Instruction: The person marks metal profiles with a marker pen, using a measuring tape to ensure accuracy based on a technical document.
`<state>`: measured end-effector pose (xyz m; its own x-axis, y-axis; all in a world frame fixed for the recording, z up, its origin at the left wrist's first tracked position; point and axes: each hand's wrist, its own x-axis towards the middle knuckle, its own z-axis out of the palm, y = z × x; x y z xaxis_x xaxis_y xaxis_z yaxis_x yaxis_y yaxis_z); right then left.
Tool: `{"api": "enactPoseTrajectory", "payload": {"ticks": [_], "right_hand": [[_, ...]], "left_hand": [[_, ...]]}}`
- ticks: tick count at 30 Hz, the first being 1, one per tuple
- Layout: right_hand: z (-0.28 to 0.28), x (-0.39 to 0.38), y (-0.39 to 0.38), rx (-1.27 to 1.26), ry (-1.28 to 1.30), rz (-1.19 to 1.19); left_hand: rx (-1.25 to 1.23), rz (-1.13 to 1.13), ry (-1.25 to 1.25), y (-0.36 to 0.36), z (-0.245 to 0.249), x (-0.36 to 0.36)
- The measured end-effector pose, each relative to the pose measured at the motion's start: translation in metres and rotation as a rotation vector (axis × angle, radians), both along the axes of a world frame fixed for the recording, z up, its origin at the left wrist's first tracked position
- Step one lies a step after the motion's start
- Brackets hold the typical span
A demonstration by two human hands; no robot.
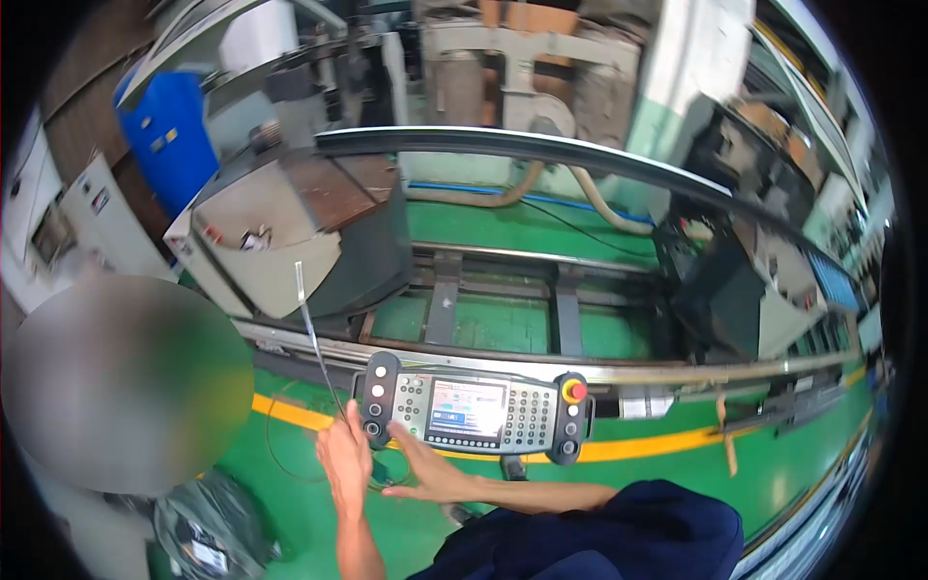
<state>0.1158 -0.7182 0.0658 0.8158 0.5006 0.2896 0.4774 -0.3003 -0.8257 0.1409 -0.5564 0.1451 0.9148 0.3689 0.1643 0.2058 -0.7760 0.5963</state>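
Left hand raised just left of the control panel, fingers closed on the lower end of a thin metal strip. The strip leans up and away from that hand, its far end free in front of the left machine housing. Right hand comes in from a navy sleeve, thumb and fingers parted, nothing seen gripped; fingertips lie near the panel's lower left knob, though at this angle we cannot tell whether they touch it.

A thin loop hangs to the left of the left hand; we can't say whether it belongs to the strip or is a separate cord.

Handling, by our judgement: the strip looks light, narrow and springy, stiff enough to stand out by itself but likely to whip or kink if pushed sideways. Smooth faces could slide in dry fingers, and edges may be sharp. We would pinch it across the flat faces close to the hand and support it further up when steadiness matters.

Behind, a long dark profile spans the machine above the green floor.
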Motion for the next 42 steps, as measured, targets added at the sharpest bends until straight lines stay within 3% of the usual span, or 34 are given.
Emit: {"api": "enactPoseTrajectory", "payload": {"ticks": [2, 3, 5, 6, 7, 8, 11, 14, 15, 16, 21, 24, 26, 27, 28, 30, 32, 34, 35, 38, 40, 42], "right_hand": [[-0.001, -0.007, 0.008, 0.11, 0.206, 0.115], [0.018, -0.013, 0.004, 0.243, 0.284, 0.025], [0.003, -0.008, -0.03, 0.061, 0.191, -0.16], [-0.009, -0.002, -0.055, -0.039, 0.149, -0.247], [-0.014, 0.015, -0.094, -0.032, 0.255, -0.456], [0.013, 0.041, -0.15, -0.02, 0.579, -0.699], [0.077, 0.107, -0.369, 0.281, 0.261, -1.28], [0.117, 0.127, -0.559, 0.635, 0.313, -1.731], [0.116, 0.126, -0.596, 0.695, 0.228, -1.791], [0.126, 0.119, -0.61, 0.538, 0.28, -1.871], [0.134, 0.112, -0.653, 0.597, 0.278, -1.837], [0.154, 0.126, -0.602, 0.376, 0.551, -1.265], [0.161, 0.157, -0.545, 0.225, 0.631, -1.094], [0.144, 0.182, -0.535, 0.289, 0.561, -1.181], [0.119, 0.209, -0.524, 0.185, 0.418, -1.348], [0.129, 0.224, -0.491, 0.12, 0.59, -0.968], [0.099, 0.261, -0.479, 0.115, 0.401, -1.103], [0.098, 0.285, -0.47, 0.076, 0.424, -0.967], [0.127, 0.279, -0.446, 0.066, 0.533, -0.777], [0.115, 0.328, -0.408, 0.08, 0.41, -0.909], [0.128, 0.356, -0.386, 0.009, 0.581, -0.595], [0.126, 0.379, -0.344, -0.075, 0.423, -0.66]], "left_hand": [[-0.176, -0.144, 0.01, -0.016, 0.017, -0.008], [-0.358, -0.163, 0.064, -0.017, 0.022, -0.007], [-0.723, -0.204, 0.205, -0.024, 0.025, 0.005], [-0.794, -0.237, 0.13, -0.028, 0.019, 0.006], [-0.864, -0.262, 0.056, -0.023, 0.008, 0.001], [-0.938, -0.278, -0.019, -0.015, -0.003, -0.005], [-0.779, -0.227, 0.116, 0.022, -0.051, -0.028], [-0.705, -0.228, 0.387, 0.05, -0.085, -0.075], [-0.574, -0.25, 0.338, 0.058, -0.119, -0.092], [-0.291, -0.339, 0.386, 0.08, -0.156, -0.103], [-0.202, -0.24, 0.55, 0.047, -0.148, -0.135], [-0.294, -0.185, 0.507, 0.009, -0.138, -0.117], [-0.021, -0.328, 0.362, 0.011, -0.194, -0.088], [0.008, -0.339, 0.289, -0.004, -0.183, -0.069], [0.039, -0.356, 0.227, -0.033, -0.156, -0.043], [-0.008, -0.351, 0.174, -0.08, -0.102, 0.0], [-0.204, -0.349, 0.092, -0.114, -0.062, 0.027], [-0.422, -0.318, 0.044, -0.137, -0.056, 0.043], [-0.525, -0.281, 0.0, -0.141, -0.058, 0.047], [-0.33, -0.243, -0.014, -0.158, -0.075, 0.046], [-0.281, -0.233, -0.053, -0.168, -0.088, 0.04], [-0.232, -0.205, -0.108, -0.173, -0.089, 0.031]]}}
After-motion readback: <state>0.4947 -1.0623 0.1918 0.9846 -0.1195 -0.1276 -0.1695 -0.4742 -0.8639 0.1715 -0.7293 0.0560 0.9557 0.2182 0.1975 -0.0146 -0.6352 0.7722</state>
